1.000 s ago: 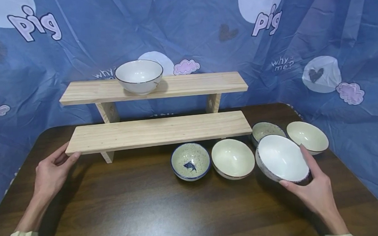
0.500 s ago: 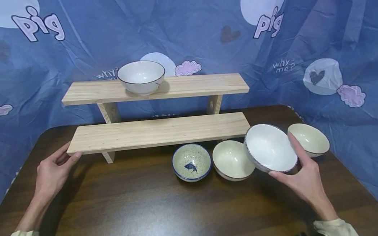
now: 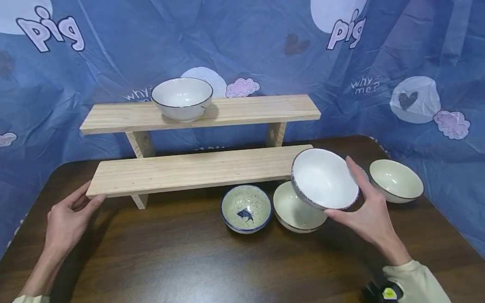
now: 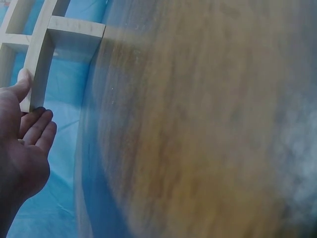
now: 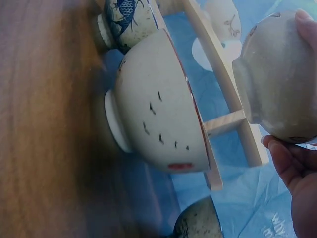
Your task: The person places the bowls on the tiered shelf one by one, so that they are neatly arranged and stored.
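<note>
On the upper shelf (image 3: 260, 108) I count one dark-rimmed bowl (image 3: 183, 99); my right hand (image 3: 371, 215) grips a speckle-rimmed bowl (image 3: 324, 179), my left hand (image 3: 68, 220) pinches the lower shelf (image 3: 198, 170); desk bowls (image 3: 246, 204) remain unshelved.

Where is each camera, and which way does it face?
Head: worn on the head, facing forward and down at the wooden shelf and table; left hand, right hand and sleeves show.
Left wrist: worn there, facing the table and shelf's end; left hand shows.
Right wrist: worn there, facing a cream bowl and white bowl; part of right hand shows.
Shared: head and right wrist show both bowls.
</note>
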Tool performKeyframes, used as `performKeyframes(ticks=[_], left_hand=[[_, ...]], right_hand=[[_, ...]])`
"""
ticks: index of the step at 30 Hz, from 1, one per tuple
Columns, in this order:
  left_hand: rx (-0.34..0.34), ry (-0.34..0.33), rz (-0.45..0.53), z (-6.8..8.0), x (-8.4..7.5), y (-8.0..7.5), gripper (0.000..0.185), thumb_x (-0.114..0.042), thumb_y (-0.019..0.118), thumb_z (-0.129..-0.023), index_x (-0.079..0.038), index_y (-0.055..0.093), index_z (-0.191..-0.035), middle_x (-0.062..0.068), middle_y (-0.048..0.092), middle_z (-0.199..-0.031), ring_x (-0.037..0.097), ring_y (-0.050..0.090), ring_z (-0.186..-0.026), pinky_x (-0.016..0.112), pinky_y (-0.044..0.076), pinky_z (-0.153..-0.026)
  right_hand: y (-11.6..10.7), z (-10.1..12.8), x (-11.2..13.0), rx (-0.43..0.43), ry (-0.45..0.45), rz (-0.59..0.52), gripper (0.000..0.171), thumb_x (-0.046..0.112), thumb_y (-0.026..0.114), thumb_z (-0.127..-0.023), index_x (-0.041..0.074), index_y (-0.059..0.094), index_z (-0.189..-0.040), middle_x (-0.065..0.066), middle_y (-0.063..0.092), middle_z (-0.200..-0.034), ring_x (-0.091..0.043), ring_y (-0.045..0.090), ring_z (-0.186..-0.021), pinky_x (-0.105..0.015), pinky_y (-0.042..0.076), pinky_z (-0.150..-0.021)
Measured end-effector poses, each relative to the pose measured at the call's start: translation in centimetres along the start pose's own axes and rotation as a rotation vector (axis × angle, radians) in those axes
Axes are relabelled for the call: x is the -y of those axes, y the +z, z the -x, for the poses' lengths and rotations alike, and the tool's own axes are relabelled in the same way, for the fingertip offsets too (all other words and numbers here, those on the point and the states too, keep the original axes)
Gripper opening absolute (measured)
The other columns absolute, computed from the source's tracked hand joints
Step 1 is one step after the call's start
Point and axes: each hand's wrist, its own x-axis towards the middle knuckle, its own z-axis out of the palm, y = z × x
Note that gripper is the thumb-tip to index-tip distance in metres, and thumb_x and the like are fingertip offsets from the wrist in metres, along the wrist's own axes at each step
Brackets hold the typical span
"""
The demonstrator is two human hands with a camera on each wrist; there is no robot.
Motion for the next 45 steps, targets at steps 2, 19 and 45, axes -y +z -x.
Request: performKeyframes(ticks=[2,19,45], left_hand=[[0.002,-0.001,-0.004,0.0,0.0,0.0,0.064,-0.039,0.068,-0.088,-0.010,0.047,-0.141,0.024,0.054,-0.125,-0.011,0.051,-0.097,0.002,0.037,-0.065],[0.011,-0.014,-0.028,-0.1,-0.2,-0.1,0.066,-0.040,0.066,-0.089,-0.009,0.045,-0.142,0.024,0.053,-0.128,0.028,0.056,-0.112,0.002,0.037,-0.065],[0.004,-0.012,-0.032,0.0,-0.1,-0.1,0.065,-0.041,0.066,-0.089,-0.008,0.046,-0.141,0.024,0.054,-0.126,0.016,0.057,-0.109,0.002,0.037,-0.064]], right_hand=[[0.3,-0.4,0.2,0.002,-0.007,-0.009,0.112,0.016,0.093,-0.058,0.026,0.031,-0.150,-0.009,0.035,-0.150,-0.034,0.033,-0.135,-0.055,0.030,-0.102],[2.8,-4.4,1.6,0.009,-0.032,-0.065,0.108,0.022,0.091,-0.062,0.018,0.030,-0.151,-0.006,0.033,-0.151,-0.033,0.036,-0.133,-0.054,0.032,-0.102],[5.6,-9.7,3.6,0.048,-0.014,-0.084,0.105,0.037,0.086,-0.068,0.020,0.026,-0.152,-0.008,0.036,-0.149,-0.029,0.046,-0.125,-0.046,0.039,-0.099]])
